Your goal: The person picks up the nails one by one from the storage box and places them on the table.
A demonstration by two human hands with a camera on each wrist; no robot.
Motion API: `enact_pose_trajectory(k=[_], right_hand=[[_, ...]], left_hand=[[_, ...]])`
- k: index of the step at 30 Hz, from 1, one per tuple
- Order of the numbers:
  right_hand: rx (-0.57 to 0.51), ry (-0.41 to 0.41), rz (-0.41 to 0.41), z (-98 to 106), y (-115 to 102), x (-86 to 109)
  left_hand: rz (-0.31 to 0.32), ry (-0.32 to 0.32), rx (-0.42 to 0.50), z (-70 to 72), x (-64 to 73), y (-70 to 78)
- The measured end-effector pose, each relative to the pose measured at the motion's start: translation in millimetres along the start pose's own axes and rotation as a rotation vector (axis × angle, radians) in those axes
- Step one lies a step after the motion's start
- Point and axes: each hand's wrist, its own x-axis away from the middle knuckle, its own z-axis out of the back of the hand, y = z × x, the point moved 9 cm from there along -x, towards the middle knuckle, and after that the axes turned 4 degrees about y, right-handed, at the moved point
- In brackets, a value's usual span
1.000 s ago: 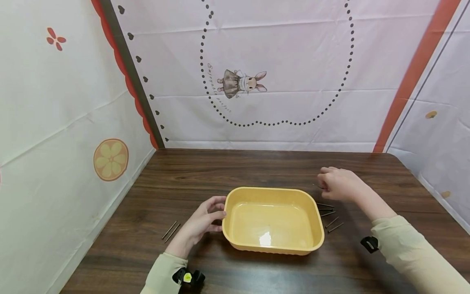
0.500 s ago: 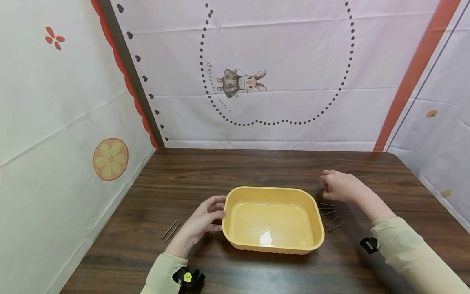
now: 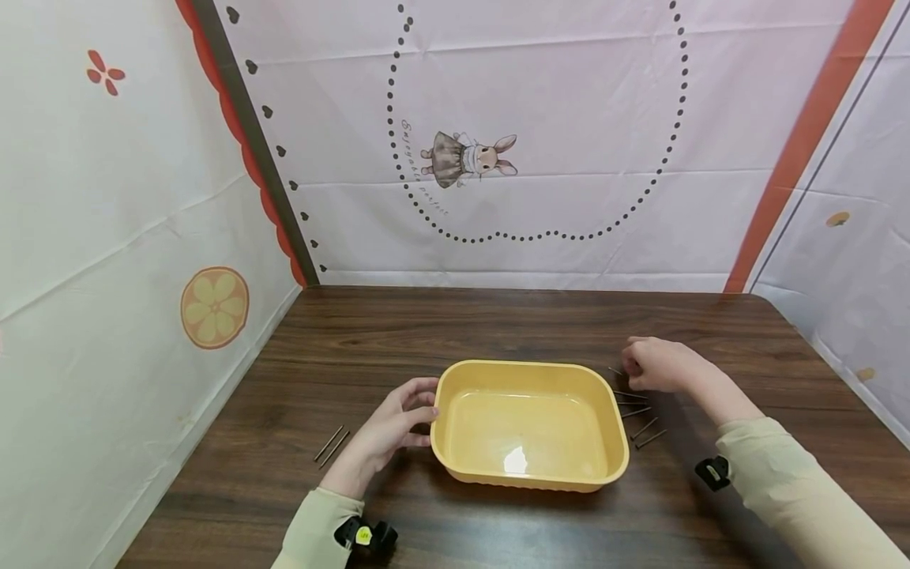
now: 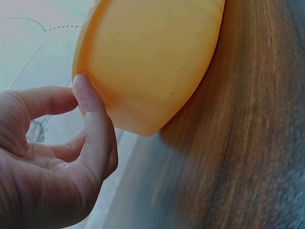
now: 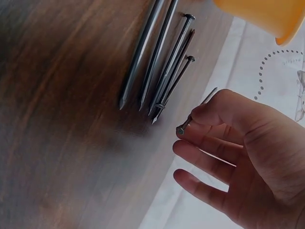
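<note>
A yellow rectangular plastic tub (image 3: pixel 529 482) sits on the wooden table with its inside facing up. At its left end my left hand (image 3: pixel 391 423) holds the rim between thumb and fingers; the left wrist view shows the fingertips (image 4: pixel 88 90) right at the edge. Beyond the tub's right end, my right hand (image 3: pixel 661 365) pinches a nail (image 5: pixel 206 101) between thumb and forefinger, its other fingers loosely bent. Several more nails (image 5: pixel 174 57) lie close together on the table beside that hand, partly overlapping one another.
Two thin nail-like rods (image 3: pixel 330 444) lie on the table left of my left forearm. Printed cloth hangs (image 3: pixel 540 158) behind the wooden table (image 3: pixel 441 324) and along both sides. Each wrist carries a black camera mount (image 3: pixel 366 537).
My right hand has shifted slightly right and toward me, and the nail's end shows again left of its fingers. The left hand and the tub stay in place.
</note>
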Motion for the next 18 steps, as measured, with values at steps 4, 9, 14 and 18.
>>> enact_pose_trajectory(k=[4, 9, 14, 18], right_hand=[[-0.012, -0.020, 0.001, -3.6, 1.8, -0.1], [0.006, -0.027, -0.003, -8.1, 4.4, -0.9], [0.017, -0.023, 0.001, -9.6, 5.0, 0.3], [0.019, -0.019, 0.003, -10.0, 5.0, 1.4]], left_hand=[[0.005, 0.002, 0.000, 0.5, 0.0, -0.5], [0.006, 0.003, 0.001, 0.7, 0.4, -1.1], [0.006, 0.007, 0.000, 0.8, 0.1, -1.2], [0.005, 0.008, -0.001, 0.7, -0.7, -0.9]])
